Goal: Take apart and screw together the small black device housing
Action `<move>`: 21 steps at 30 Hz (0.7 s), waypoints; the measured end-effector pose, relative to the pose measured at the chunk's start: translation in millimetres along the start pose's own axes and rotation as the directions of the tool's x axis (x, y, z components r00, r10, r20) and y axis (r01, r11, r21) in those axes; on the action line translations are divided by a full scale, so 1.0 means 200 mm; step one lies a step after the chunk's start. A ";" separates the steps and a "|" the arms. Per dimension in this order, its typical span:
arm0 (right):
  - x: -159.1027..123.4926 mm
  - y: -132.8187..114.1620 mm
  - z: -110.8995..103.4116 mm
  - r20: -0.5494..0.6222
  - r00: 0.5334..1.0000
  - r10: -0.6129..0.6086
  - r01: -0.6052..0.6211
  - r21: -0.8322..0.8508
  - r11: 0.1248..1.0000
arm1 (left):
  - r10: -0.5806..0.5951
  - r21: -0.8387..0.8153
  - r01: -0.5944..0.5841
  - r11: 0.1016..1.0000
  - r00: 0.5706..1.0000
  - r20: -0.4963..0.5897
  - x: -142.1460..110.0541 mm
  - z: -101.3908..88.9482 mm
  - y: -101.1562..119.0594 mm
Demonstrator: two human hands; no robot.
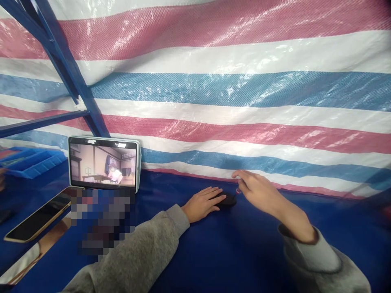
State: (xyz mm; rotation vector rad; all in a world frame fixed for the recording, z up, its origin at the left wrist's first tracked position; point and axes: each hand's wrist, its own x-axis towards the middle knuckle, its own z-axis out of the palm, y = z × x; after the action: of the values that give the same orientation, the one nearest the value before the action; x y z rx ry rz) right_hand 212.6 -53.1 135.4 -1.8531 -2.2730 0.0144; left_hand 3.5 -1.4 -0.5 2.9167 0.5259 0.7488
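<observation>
On the dark blue tabletop, my left hand rests over a black rounded object that looks like a computer mouse. Its fingers reach across the top, and the thumb lies along the near side. To the right, my right hand is bent over the mouse's right end. Its thumb and index finger are closed around a small, thin tool with a pink part, which points down toward the mouse. Most of this tool is hidden by the fingers, so its kind is unclear.
A tablet playing a cartoon stands at the left, with a phone in front. Another person's forearm shows below the phone. Blue trays lie far left. Behind are a striped tarp and a blue metal frame.
</observation>
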 end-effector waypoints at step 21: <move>0.01 0.00 0.02 0.017 0.994 0.111 -0.108 -0.110 0.988 | 0.024 0.028 -0.024 0.999 1.000 0.007 0.00 0.00 0.01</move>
State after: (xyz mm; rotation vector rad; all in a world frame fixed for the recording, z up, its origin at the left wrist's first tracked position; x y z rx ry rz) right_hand 211.5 -51.0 131.5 -2.0409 -2.2253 -0.0736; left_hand 4.0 -3.4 0.0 2.9550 0.5059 0.7395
